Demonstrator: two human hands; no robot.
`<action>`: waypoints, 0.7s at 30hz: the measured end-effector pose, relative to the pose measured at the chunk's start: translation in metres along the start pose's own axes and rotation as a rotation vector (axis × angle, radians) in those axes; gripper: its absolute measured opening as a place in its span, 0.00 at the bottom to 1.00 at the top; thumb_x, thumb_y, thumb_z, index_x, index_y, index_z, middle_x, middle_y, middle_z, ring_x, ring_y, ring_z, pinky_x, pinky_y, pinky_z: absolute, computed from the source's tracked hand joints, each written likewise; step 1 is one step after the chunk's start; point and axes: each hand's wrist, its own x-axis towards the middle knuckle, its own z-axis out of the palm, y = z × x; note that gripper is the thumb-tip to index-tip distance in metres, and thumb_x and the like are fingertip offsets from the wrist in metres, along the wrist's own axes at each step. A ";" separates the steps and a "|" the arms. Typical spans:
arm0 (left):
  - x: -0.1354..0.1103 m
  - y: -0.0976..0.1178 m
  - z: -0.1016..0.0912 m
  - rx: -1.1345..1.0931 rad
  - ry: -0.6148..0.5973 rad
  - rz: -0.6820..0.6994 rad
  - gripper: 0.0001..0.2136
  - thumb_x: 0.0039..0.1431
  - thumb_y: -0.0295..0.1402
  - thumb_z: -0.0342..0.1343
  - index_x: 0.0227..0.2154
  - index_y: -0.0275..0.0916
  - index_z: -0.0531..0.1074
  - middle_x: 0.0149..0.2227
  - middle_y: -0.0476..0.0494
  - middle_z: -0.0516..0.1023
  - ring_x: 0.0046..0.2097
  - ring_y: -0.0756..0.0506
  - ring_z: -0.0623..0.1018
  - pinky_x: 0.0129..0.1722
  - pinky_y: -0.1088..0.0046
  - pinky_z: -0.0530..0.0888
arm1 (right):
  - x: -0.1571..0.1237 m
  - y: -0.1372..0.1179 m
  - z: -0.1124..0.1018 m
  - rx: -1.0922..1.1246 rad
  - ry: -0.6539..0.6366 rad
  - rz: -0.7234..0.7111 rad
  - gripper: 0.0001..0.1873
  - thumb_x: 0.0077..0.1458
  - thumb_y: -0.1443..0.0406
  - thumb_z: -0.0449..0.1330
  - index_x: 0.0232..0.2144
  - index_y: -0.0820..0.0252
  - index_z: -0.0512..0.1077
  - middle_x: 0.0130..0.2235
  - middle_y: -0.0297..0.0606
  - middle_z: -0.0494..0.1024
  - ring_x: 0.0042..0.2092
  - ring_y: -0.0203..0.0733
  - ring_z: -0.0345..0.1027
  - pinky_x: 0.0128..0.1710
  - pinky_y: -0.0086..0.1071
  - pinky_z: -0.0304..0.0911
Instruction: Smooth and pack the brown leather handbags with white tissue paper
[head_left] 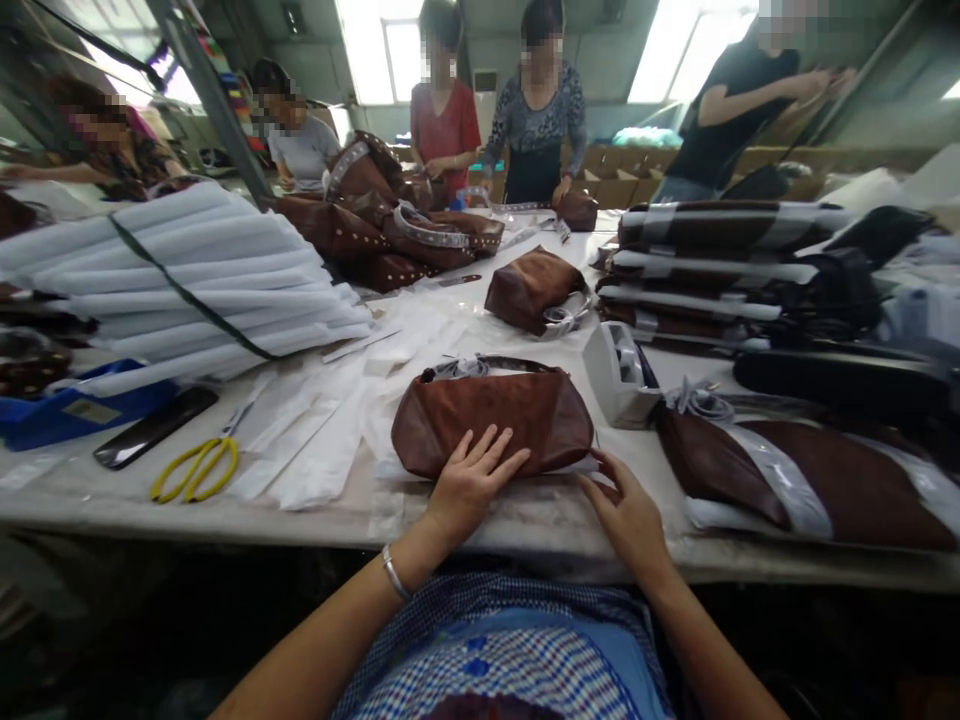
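In front of me a brown handbag [491, 410] lies on the table, its strap and a wrapped grey cord along the top edge. My left hand [469, 485] rests flat on the bag's lower front, fingers spread. At the bag's lower right corner is my right hand [626, 505], thumb and fingers apart and curved, touching or nearly touching the bag's edge. A thin white sheet shows under the bag beside those fingertips. Behind it sits another brown bag [536, 285] with clear-wrapped handles.
Yellow-handled scissors [196, 468], a black phone [156, 428] and a blue tray [82, 410] lie left, below stacked white foam sheets [187, 270]. A white tape dispenser [619, 375] and wrapped brown bags [840, 480] stand right. Studded bags [390, 225] are piled behind. Several people work across the table.
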 end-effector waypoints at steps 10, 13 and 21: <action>0.001 -0.001 -0.003 -0.016 -0.025 0.010 0.30 0.63 0.21 0.49 0.66 0.49 0.57 0.69 0.42 0.57 0.68 0.37 0.59 0.64 0.48 0.64 | 0.027 0.019 -0.009 -0.200 -0.012 -0.076 0.24 0.53 0.46 0.63 0.41 0.58 0.74 0.42 0.43 0.80 0.36 0.48 0.76 0.43 0.46 0.71; 0.000 -0.001 0.001 0.000 0.005 0.010 0.28 0.64 0.22 0.48 0.65 0.49 0.57 0.68 0.42 0.57 0.68 0.37 0.59 0.64 0.48 0.64 | 0.022 0.019 -0.010 -0.160 0.052 -0.069 0.26 0.53 0.46 0.63 0.45 0.58 0.73 0.47 0.46 0.78 0.41 0.50 0.76 0.47 0.49 0.70; -0.002 0.000 0.003 0.020 0.036 -0.001 0.24 0.68 0.27 0.48 0.64 0.51 0.59 0.68 0.44 0.59 0.68 0.38 0.60 0.64 0.50 0.65 | -0.010 -0.004 0.000 0.652 -0.012 0.487 0.36 0.46 0.54 0.71 0.56 0.49 0.67 0.58 0.39 0.72 0.62 0.49 0.63 0.64 0.42 0.59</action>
